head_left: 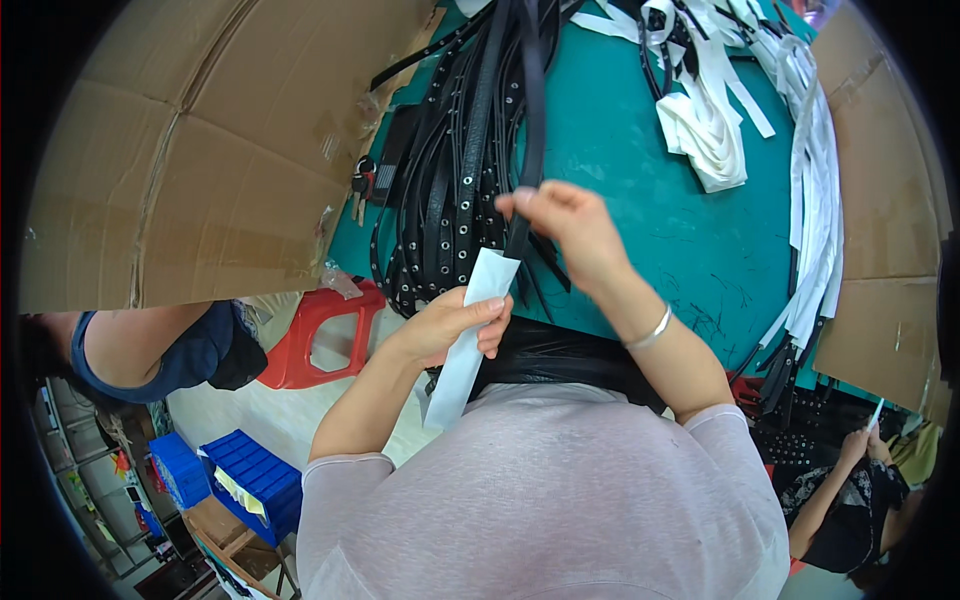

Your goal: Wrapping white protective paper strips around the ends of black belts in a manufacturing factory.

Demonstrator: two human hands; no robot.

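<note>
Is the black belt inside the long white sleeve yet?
Partly in: the black belt enters the white sleeve's top; most is outside, pinched by the right hand.

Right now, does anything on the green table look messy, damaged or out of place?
Nothing looks damaged. The black studded belts lie in a loose tangled pile, some hanging over the green table edge. The left hand holds a white sleeve; the right hand pinches one black belt.

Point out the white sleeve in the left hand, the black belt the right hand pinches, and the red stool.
white sleeve (470,335), head view, its middle
black belt (533,130), head view, strap above fingers
red stool (318,308), head view, seat edge
</note>
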